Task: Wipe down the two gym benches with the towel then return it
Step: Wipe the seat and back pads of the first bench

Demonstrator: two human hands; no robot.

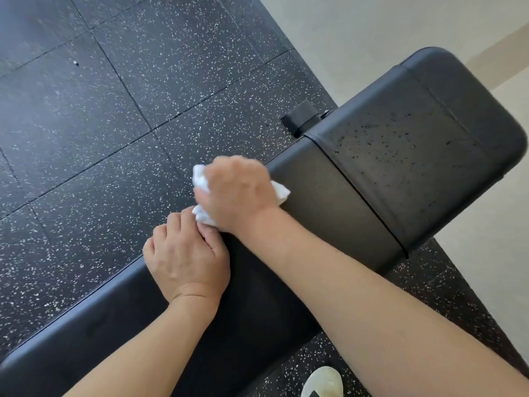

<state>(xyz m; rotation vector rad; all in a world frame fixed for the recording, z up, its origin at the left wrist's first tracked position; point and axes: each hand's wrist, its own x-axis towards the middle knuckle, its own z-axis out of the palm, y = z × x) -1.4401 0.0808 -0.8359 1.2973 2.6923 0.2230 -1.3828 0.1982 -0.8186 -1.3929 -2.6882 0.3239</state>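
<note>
from the head camera we looked down on one black padded bench (329,202) running from the lower left to the upper right of the view, with a seam between its long pad and a shorter end pad. the end pad (423,144) was dotted with small dark droplets or specks. our right hand (237,193) sat on the far edge of the long pad, fingers curled around the white towel (201,179), which was bunched up under the palm; bits of it stuck out on the left, below the thumb side and at the right of the hand. the towel touched the pad at its edge. our left hand (186,256) rested just beside it, nearer to us, fingers bent over the pad's edge and touching the lower corner of the towel; we could not tell whether it pinched the cloth or only pressed the pad. both forearms were bare. under the bench lay a dark rubber floor (100,124) flecked with white, laid in square tiles. a black frame part (300,117) stuck out from under the bench near the seam. a pale floor (372,38) began beyond the mat. at the bottom edge, a light shoe tip (323,381) showed.
</note>
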